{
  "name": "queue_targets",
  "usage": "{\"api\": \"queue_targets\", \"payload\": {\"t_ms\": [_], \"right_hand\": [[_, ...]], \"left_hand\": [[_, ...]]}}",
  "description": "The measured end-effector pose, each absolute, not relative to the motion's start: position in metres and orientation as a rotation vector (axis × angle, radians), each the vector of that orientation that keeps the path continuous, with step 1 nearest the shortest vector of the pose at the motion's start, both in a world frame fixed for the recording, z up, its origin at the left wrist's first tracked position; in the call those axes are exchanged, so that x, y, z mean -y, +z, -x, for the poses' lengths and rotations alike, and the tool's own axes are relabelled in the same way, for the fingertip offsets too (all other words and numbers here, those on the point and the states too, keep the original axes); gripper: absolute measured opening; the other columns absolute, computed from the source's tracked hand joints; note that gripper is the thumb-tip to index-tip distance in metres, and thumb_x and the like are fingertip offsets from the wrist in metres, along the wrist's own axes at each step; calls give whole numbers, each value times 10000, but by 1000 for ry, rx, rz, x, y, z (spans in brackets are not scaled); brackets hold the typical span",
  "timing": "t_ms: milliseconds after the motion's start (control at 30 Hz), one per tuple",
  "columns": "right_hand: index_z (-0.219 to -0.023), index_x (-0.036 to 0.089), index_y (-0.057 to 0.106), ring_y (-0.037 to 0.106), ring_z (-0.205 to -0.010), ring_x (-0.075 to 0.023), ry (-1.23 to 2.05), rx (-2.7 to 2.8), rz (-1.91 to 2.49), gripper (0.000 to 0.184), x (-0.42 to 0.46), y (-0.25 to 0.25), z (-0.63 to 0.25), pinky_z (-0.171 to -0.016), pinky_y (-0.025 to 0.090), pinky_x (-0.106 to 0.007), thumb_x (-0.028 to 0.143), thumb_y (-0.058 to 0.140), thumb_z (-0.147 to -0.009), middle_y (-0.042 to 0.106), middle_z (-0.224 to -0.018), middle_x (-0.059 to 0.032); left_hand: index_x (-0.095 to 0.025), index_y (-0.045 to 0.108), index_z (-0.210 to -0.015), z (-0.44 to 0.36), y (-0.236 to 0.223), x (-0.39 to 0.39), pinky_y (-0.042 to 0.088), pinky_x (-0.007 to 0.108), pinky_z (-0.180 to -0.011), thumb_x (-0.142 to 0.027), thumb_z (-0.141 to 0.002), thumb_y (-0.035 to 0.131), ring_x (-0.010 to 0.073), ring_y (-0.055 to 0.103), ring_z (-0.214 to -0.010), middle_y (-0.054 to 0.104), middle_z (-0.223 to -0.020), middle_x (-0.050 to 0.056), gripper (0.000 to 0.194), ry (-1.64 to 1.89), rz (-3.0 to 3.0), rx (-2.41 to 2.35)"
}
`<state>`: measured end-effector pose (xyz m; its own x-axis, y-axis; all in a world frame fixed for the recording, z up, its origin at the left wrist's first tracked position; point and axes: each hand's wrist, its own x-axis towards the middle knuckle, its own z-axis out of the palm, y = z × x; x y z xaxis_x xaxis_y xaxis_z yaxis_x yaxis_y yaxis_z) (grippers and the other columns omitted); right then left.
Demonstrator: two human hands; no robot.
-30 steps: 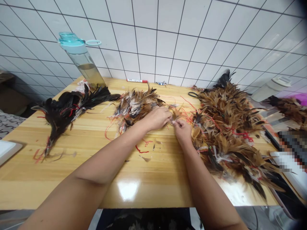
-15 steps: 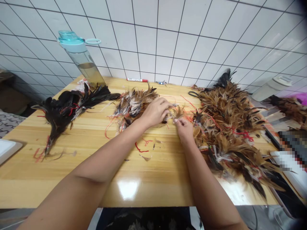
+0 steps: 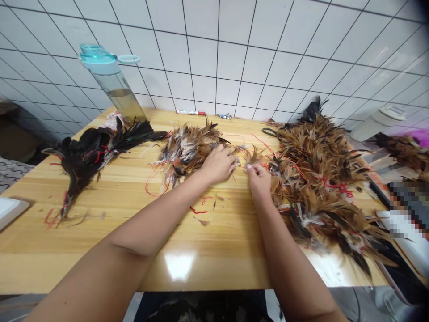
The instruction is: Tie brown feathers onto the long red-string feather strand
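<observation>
My right hand [image 3: 259,182] pinches a small brown feather tuft [image 3: 254,156] between thumb and forefinger, its tips fanning up and away from me. Just left of it, my left hand [image 3: 219,164] lies palm down at the right edge of a mixed brown and white feather pile [image 3: 187,145]. Its fingers are curled under, and whatever they hold is hidden. A large heap of brown feathers [image 3: 318,161], tied in places with red string, spreads right of my right hand. Loose red string [image 3: 198,211] and feather bits lie on the wooden table [image 3: 214,250] nearer me.
Black feather bundles [image 3: 87,152] lie at the left, by a tall bottle [image 3: 125,100] with a turquoise lid. A marker [image 3: 191,112] lies along the tiled wall. A dark loop handle [image 3: 269,131] shows beside the heap. A pale lidded cup [image 3: 378,123] stands far right.
My left hand has come down and slightly toward me, its fingers now curled lower. My right hand keeps its pinch on the feather tuft, moved a little to the right.
</observation>
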<state>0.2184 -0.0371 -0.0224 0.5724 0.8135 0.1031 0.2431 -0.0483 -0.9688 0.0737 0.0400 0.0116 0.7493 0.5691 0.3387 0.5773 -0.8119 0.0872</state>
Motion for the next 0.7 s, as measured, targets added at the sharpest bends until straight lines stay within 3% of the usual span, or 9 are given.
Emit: {"api": "queue_targets", "payload": {"t_ms": [267, 433, 700], "right_hand": [[-674, 181, 587, 439, -582, -132, 456, 1027, 1674, 279, 37, -23, -220, -598, 365, -273, 443, 533, -754, 542, -587, 14], [-627, 189, 556, 413, -574, -136, 355, 1069, 1766, 285, 39, -19, -224, -588, 325, -279, 443, 523, -753, 497, -568, 20], [-525, 210, 452, 367, -591, -140, 233, 1253, 1878, 285, 41, -16, -225, -595, 272, -282, 368, 535, -747, 414, -551, 26]], "left_hand": [[-138, 655, -927, -78, 6, -43, 396, 373, -846, -246, -932, 439, 235, 502, -934, 626, -983, 121, 242, -626, 2922, 920], [-172, 634, -947, -77, 7, -45, 391, 349, -814, -228, -921, 460, 217, 544, -908, 654, -931, 79, 184, -617, 2992, 774], [-165, 660, -909, -78, 12, -42, 388, 361, -820, -249, -922, 470, 235, 545, -935, 658, -922, 98, 208, -719, 2920, 635]]}}
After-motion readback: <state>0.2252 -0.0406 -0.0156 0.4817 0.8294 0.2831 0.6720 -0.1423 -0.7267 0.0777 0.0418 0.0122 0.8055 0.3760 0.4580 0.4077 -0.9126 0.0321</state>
